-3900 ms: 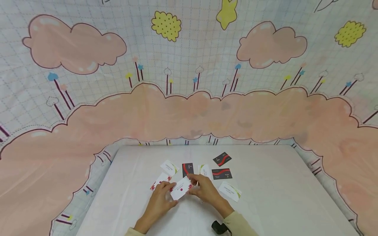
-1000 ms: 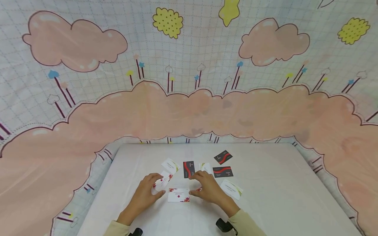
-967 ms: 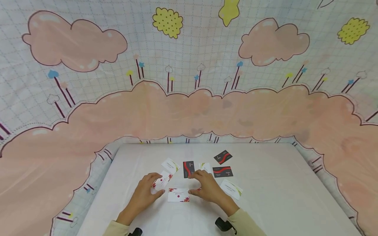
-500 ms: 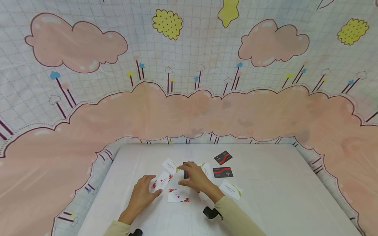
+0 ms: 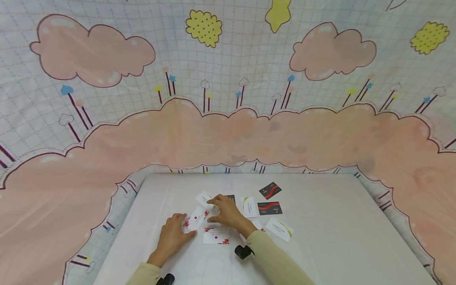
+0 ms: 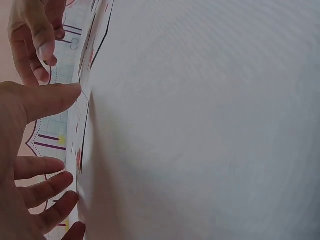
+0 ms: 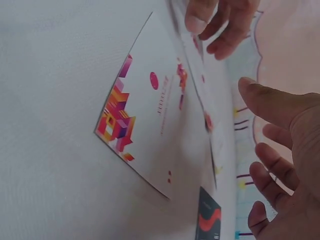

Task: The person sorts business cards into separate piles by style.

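Head view: my left hand (image 5: 173,234) rests flat, fingers straight, touching tilted white card with red flower print (image 5: 197,217) near tabletop (image 5: 320,245) centre. My right hand (image 5: 225,211) reaches across, fingers relaxed apart, tips on white card with green corner (image 5: 204,199), toward far edge.

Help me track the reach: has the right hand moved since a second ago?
Yes. The right hand has shifted left and away from the person, past the white red-patterned card lying flat, toward the green-and-white card.
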Available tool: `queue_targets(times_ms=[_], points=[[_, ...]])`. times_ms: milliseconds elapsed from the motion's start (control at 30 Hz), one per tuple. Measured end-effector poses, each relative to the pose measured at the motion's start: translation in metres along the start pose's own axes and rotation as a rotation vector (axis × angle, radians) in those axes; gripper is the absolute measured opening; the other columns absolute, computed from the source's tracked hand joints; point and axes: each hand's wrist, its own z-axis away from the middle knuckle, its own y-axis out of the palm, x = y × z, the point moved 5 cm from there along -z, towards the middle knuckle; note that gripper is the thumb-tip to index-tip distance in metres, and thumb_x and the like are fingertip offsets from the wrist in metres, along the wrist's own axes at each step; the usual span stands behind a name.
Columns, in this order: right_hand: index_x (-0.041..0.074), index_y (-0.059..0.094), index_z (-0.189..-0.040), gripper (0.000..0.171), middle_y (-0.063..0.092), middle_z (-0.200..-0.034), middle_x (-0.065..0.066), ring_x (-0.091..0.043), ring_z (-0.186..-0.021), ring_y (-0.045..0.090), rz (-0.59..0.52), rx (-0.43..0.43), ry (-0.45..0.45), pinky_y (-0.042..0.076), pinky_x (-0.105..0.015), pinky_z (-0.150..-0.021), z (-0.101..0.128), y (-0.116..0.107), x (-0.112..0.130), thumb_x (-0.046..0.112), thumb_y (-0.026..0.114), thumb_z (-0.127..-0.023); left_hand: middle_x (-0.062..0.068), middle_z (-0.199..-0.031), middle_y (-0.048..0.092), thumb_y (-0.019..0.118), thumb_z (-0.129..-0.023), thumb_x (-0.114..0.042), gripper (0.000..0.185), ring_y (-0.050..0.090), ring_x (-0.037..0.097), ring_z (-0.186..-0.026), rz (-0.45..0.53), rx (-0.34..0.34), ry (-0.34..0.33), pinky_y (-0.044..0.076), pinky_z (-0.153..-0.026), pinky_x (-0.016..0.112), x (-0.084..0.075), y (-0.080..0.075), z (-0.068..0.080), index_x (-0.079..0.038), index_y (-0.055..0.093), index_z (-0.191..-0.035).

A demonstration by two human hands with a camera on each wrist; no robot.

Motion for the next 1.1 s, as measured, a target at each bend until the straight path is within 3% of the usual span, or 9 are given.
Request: queue_targets(times_ms=[333, 567, 867, 1100], points=[[0.024, 0.063, -0.131, 0.057, 0.059, -0.128, 0.0, -0.021, -0.121, 0.053, 0.005, 0.027, 0.025, 0.04, -0.055, -0.109, -0.011, 0.018, -0.006, 0.039, 0.081, -0.079, 0.018, -0.122, 0.06, 0.085, -0.07, -0.039, 0.071, 0.053, 0.04, -0.114, -0.068, 0.027, -0.032, 0.043, -0.088, 0.057, -0.002, 0.007, -0.004, 0.002, 0.062, -0.124], [0.025, 0.063, -0.131, 0.056, 0.059, -0.124, 0.002, -0.019, -0.117, 0.054, 0.019, 0.043, 0.032, 0.041, -0.048, -0.107, -0.014, 0.029, -0.01, 0.04, 0.08, -0.079, 0.015, -0.12, 0.059, 0.085, -0.07, -0.039, 0.068, 0.052, 0.038, -0.113, -0.055, 0.026, -0.044, 0.042, -0.086, 0.056, 0.0, 0.009, -0.003, 0.0, 0.065, -0.121], [0.026, 0.068, -0.125, 0.051, 0.06, -0.119, 0.001, -0.021, -0.116, 0.054, 0.033, 0.072, 0.051, 0.041, -0.052, -0.106, -0.011, 0.035, -0.01, 0.042, 0.08, -0.079, 0.015, -0.119, 0.059, 0.085, -0.07, -0.039, 0.065, 0.052, 0.038, -0.112, -0.056, 0.025, -0.046, 0.042, -0.084, 0.054, 0.002, 0.011, 0.002, 0.0, 0.066, -0.119], [0.028, 0.069, -0.123, 0.048, 0.06, -0.119, 0.002, -0.019, -0.115, 0.054, 0.061, 0.064, 0.038, 0.043, -0.043, -0.102, -0.015, 0.034, -0.009, 0.042, 0.08, -0.079, 0.012, -0.118, 0.059, 0.085, -0.071, -0.036, 0.062, 0.052, 0.036, -0.112, -0.05, 0.009, -0.04, 0.041, -0.084, 0.053, 0.0, 0.01, 0.001, -0.001, 0.068, -0.119]])
